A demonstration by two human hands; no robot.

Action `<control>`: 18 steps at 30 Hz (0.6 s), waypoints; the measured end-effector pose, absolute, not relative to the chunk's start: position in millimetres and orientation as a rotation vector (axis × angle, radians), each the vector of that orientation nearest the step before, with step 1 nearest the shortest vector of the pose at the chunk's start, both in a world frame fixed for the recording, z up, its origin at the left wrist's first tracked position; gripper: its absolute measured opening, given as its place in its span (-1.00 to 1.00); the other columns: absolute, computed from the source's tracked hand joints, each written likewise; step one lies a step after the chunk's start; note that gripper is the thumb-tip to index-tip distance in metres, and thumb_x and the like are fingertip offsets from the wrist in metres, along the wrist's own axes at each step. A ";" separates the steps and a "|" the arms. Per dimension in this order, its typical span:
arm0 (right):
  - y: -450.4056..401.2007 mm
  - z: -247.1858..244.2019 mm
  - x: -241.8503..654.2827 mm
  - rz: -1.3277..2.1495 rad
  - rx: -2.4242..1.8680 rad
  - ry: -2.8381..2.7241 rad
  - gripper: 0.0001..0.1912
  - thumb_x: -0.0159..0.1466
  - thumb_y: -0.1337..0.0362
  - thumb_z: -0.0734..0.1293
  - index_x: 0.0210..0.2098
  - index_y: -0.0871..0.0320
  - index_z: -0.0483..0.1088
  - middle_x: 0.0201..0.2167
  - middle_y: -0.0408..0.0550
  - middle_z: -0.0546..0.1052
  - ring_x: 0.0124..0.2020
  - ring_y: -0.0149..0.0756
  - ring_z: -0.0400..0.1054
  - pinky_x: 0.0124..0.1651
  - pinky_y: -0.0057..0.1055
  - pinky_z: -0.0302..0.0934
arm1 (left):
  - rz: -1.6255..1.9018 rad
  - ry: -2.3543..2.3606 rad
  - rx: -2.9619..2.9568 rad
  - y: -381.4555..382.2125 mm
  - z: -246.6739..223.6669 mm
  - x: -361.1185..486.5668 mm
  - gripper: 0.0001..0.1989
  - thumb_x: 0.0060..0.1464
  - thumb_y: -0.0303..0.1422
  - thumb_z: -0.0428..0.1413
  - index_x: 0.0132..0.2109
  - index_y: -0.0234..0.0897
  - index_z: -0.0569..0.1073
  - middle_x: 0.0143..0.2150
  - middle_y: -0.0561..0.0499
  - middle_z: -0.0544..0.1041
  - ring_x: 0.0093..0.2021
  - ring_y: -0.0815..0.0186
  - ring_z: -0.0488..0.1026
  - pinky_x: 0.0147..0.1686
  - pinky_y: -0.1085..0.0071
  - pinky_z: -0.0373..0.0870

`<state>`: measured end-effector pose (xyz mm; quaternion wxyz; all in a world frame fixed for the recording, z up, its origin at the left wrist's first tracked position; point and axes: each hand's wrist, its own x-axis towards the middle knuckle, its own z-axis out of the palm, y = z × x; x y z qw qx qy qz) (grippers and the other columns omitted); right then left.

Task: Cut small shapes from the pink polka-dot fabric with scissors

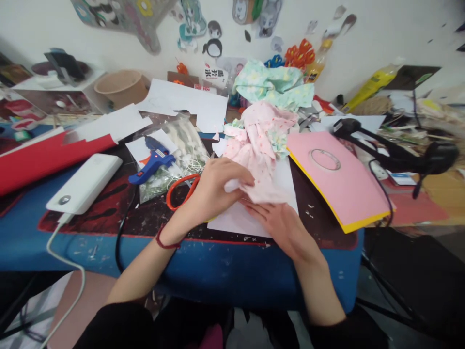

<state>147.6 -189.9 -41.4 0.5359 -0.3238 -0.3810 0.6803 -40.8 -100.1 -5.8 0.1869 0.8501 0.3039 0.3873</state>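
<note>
From my distant place I look down through the head camera, and I see the pink dotted cloth (254, 152) just in front of both hands, with its near edge at the fingers. The left hand (230, 182) is clamped on this edge, thumb against the fingers; I suppose it pinches there because such thin cloth folds over itself easily when nobody holds it. The right hand (272, 218) is flat, with its fingers straight and nothing gripped — the fingertips are just below the left hand, close to the cloth edge. Whether they touch it, I cannot tell, because of blur. Perhaps they serve to support or smooth it.

A white sheet (232, 223) lies under the hands, maybe to give a clean ground over the dark, stained mat (96, 203) on the desk (221, 266). Behind the cloth, farther from the hands, a green floral cloth (272, 85) is heaped, probably pushed back to leave working room.

Just beside the left hand is the orange handle (169, 196) of what look like scissors — within easy reach, I judge. Beyond it rests a blue glue gun (154, 162). To the right of the right hand lies pink card (348, 184).
</note>
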 end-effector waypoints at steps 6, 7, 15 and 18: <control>-195.6 -49.1 141.4 1.798 -0.683 -0.546 -0.39 0.42 -0.13 0.13 0.37 -0.08 0.24 0.38 -0.10 0.35 0.46 -0.13 0.11 0.51 0.02 -0.04 | 0.951 0.995 2.891 -144.9 -16.0 -65.7 -0.71 0.20 -0.60 0.09 -0.10 -0.12 0.55 0.13 0.06 0.61 0.08 0.11 0.46 0.08 0.04 0.21; -195.4 -50.5 141.8 1.801 -0.696 -0.529 -0.43 0.43 -0.06 0.15 0.36 -0.07 0.25 0.37 -0.11 0.36 0.45 -0.14 0.13 0.51 0.01 -0.02 | 0.954 1.062 2.880 -150.4 -16.8 -69.7 -0.71 0.21 -0.60 0.09 -0.08 -0.11 0.54 0.11 0.06 0.62 0.07 0.12 0.47 0.07 0.05 0.22; -196.7 -63.1 144.4 1.747 -0.759 -0.670 -0.44 0.31 0.26 0.34 0.29 -0.15 0.34 0.28 -0.13 0.47 0.41 -0.09 0.20 0.43 0.08 0.14 | 0.528 2.147 2.543 -187.3 -25.0 -84.1 -0.76 0.35 -0.26 -0.01 0.01 -0.28 0.45 -0.12 -0.16 0.58 -0.12 -0.01 0.47 -0.19 0.15 0.31; -198.8 -67.3 143.7 1.704 -0.770 -0.701 -0.46 0.30 0.28 0.36 0.25 -0.17 0.38 0.25 -0.14 0.49 0.40 -0.09 0.22 0.43 0.09 0.14 | 0.333 2.307 2.442 -195.9 -27.1 -79.1 -0.67 0.36 -0.23 -0.04 0.08 -0.37 0.40 -0.08 -0.25 0.51 -0.10 -0.05 0.44 -0.22 0.17 0.32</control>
